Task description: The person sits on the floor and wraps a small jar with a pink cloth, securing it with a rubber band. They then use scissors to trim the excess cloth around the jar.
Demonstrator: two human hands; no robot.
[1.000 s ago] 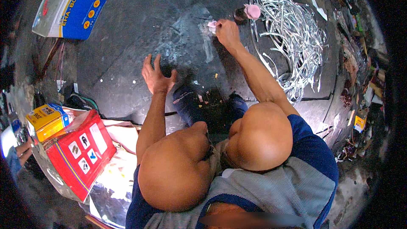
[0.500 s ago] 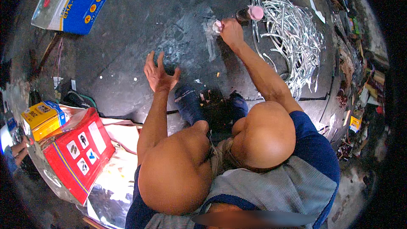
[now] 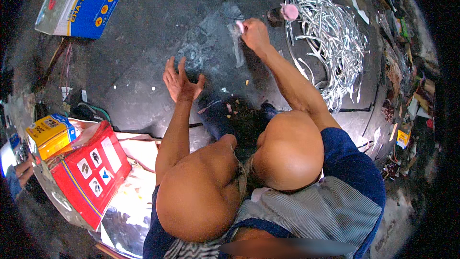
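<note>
My right hand (image 3: 255, 34) is closed on a small pale pink piece (image 3: 240, 27), too little of which shows to name its kind. That piece is at or just above the dark rubbery sheet (image 3: 139, 52), beside a whitish smeared patch (image 3: 206, 38). Farther left and nearer to me, my left hand (image 3: 180, 81) is spread with its fingers apart. Nothing is in it, and its fingertips are over the sheet. Just right of my right hand is a dark round item with a pink disc-shaped end (image 3: 289, 12).
A heap of shiny silver strips (image 3: 330, 43) lies at the right. At the far left is a blue and white tin (image 3: 86, 5). A red box (image 3: 91, 172) and a yellow box (image 3: 50, 136) stand at the lower left. Assorted scraps (image 3: 402, 91) line the right side.
My right hand has moved a little to the left with the pale pink piece. My left hand has stayed almost where it was. My right knee has shifted slightly left.
</note>
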